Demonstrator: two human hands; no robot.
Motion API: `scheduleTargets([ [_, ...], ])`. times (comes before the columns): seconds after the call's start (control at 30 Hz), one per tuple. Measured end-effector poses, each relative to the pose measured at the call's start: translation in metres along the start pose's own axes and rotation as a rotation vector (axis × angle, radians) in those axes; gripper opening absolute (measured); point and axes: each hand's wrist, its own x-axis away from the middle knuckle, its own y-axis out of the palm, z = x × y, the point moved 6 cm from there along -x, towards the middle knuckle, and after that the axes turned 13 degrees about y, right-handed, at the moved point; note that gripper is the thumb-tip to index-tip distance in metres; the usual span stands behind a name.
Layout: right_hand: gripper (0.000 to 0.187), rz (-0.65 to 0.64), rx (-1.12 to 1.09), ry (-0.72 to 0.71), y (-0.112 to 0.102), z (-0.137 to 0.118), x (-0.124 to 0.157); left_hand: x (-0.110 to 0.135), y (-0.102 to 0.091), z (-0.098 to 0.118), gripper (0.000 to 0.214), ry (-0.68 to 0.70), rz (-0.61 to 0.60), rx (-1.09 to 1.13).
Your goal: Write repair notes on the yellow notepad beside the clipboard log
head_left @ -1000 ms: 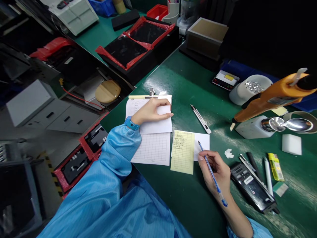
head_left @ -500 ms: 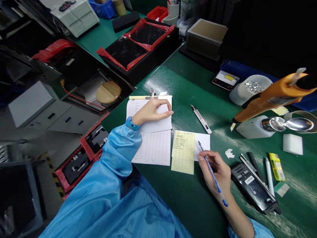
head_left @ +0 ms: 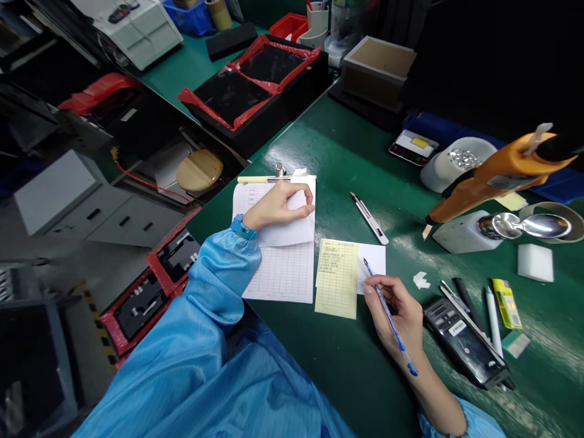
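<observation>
My left hand [head_left: 278,205] lies on a clipboard pad of ruled white forms [head_left: 279,267], its fingers curled around the folded-back top sheet [head_left: 292,230]. My right hand [head_left: 396,308] grips a blue pen [head_left: 387,315], the tip resting over a small white card [head_left: 374,263]. A yellow handwritten slip [head_left: 337,278] lies partly on that card, between the pad and my right hand. Both sleeves are light blue.
A utility knife [head_left: 368,218] lies beyond the card. To the right are a black handheld device [head_left: 463,350], pens, a yellow tag [head_left: 506,303], white foam [head_left: 535,263], a metal spoon [head_left: 524,226] and an orange tool [head_left: 499,176]. Black trays with red wrap [head_left: 255,79] stand behind.
Almost nothing differs; both hands hold their places, and the view has shifted very slightly.
</observation>
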Motion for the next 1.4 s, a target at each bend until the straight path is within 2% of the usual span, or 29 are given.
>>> scheduleTargets([
  [0.17,0.024,-0.002,0.004,0.019,0.0006,0.001,-0.0003,-0.0004,0.0,-0.001,0.026,-0.006,-0.034,0.015],
  [0.37,0.019,-0.006,0.007,0.001,0.0008,0.0005,0.0,-0.0008,0.0007,0.0004,0.023,0.01,-0.021,0.036],
  [0.63,0.026,-0.008,0.011,0.023,-0.0001,-0.0001,-0.0001,-0.0009,0.0009,0.0012,0.023,0.012,-0.027,0.049],
  [1.17,0.022,-0.003,0.023,0.004,0.0001,-0.0012,0.0001,-0.0024,-0.0003,0.0048,0.019,0.047,-0.041,0.073],
  [1.4,0.014,-0.002,0.017,-0.037,0.0005,-0.003,0.0014,-0.0017,0.0017,0.0027,0.021,0.061,-0.02,0.036],
])
